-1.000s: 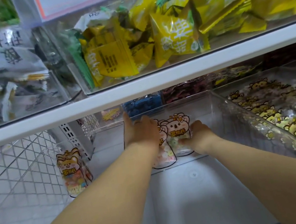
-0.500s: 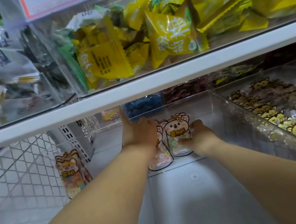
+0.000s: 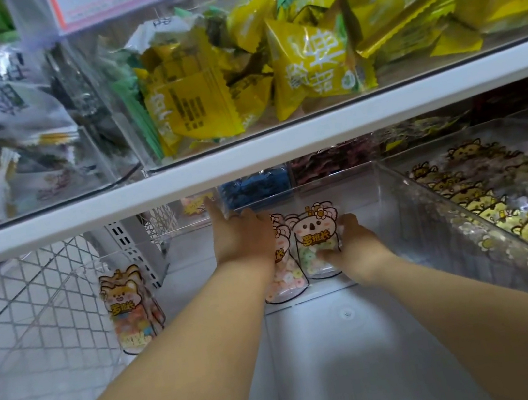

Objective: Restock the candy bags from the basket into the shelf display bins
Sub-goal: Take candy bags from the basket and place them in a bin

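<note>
Clear plastic display bin (image 3: 348, 358) lies nearest. At its far end the right hand (image 3: 355, 247) pinches an upright koala-printed bag of ring candies (image 3: 313, 238); the left hand (image 3: 241, 241) covers a second koala bag (image 3: 285, 280), forefinger straight, its grip hidden.

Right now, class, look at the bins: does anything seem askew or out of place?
Nothing looks spilled or torn. The left koala bag sits lower than the right koala bag and they overlap, so the row looks uneven.

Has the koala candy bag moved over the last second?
No. The koala bag sits where it was relative to the white shelf edge, right hand gripping it.
</note>
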